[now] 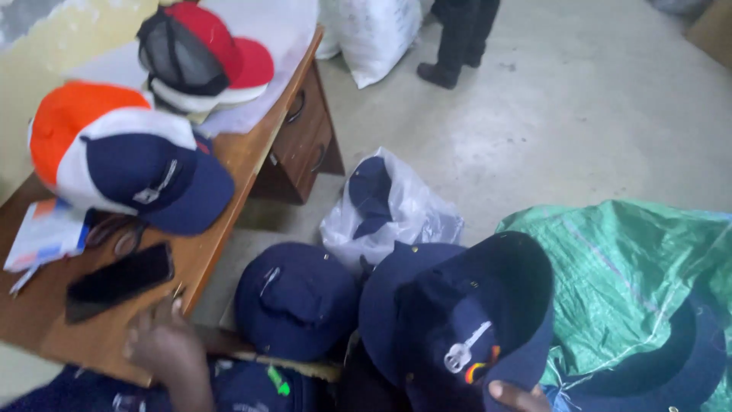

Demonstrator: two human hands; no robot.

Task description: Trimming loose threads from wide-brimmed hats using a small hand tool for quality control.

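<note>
The navy hat [457,320] is at the lower middle, held up by its brim in the right hand [518,397]; only the fingertips show. The left hand [164,343] rests on the desk [229,160] edge, holding nothing visible. Another hat [296,300] lies just beside, near a green sack [625,267].

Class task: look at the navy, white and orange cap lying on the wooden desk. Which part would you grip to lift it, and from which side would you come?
Probably the navy brim of the cap. It juts flat toward the desk edge, giving a thin, stiff lip to pinch, whereas the crown is rounded and soft. Come from the floor side, where the brim tip overhangs; the left hand is the closer one.
</note>
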